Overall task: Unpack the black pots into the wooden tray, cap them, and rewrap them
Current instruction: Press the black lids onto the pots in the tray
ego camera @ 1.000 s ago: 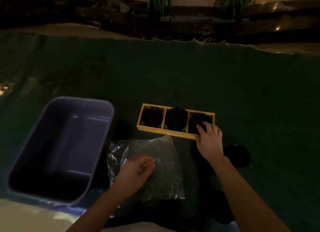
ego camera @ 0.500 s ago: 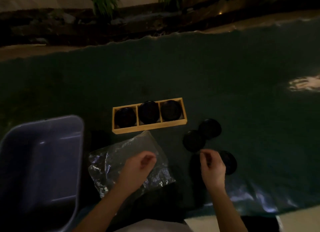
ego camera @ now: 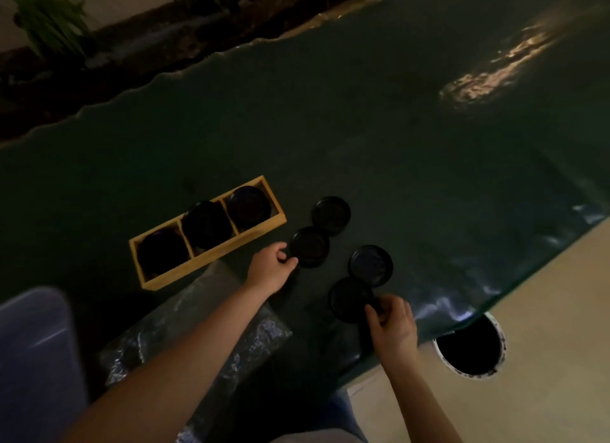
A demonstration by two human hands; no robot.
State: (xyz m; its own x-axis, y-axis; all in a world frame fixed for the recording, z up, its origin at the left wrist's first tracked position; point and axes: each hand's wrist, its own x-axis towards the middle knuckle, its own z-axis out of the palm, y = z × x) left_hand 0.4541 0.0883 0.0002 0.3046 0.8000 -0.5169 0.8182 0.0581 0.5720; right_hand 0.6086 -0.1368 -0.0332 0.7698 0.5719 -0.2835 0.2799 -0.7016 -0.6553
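**Both hands now at the black caps beside the tray**

Since half a second ago the left hand (ego camera: 269, 268) has left the clear plastic wrap (ego camera: 198, 330) and reached across to the caps, and the right hand (ego camera: 391, 323) has closed on one of them; the camera has also swung right, pushing the tray toward the left of the frame.

Head view: the wooden tray (ego camera: 211, 261) lies at an angle on the dark green table cover (ego camera: 363, 129). Its three compartments each hold a black pot: the near-left pot (ego camera: 161, 249), the middle pot (ego camera: 206, 223) and the far-right pot (ego camera: 248, 206). The light is too dim to tell whether any pot is capped.

Right of the tray lie four round black caps. The left hand's fingertips pinch the near edge of one cap (ego camera: 310, 246), which touches or slightly overlaps a second cap (ego camera: 331, 214) just beyond it. The right hand grips the nearest cap (ego camera: 351, 299) at its lower right edge, fingers curled around the rim; whether it rests on the cover or is lifted cannot be told. That cap overlaps the edge of another cap (ego camera: 371, 265).

The left forearm crosses over the wrap, which lies crumpled just in front of the tray. A purple plastic bin (ego camera: 33, 353) sits at the lower left. At the lower right, off the cover's edge, a dark round opening with a white rim (ego camera: 470, 347) shows against a pale surface. Plants (ego camera: 49, 20) stand along the far edge.
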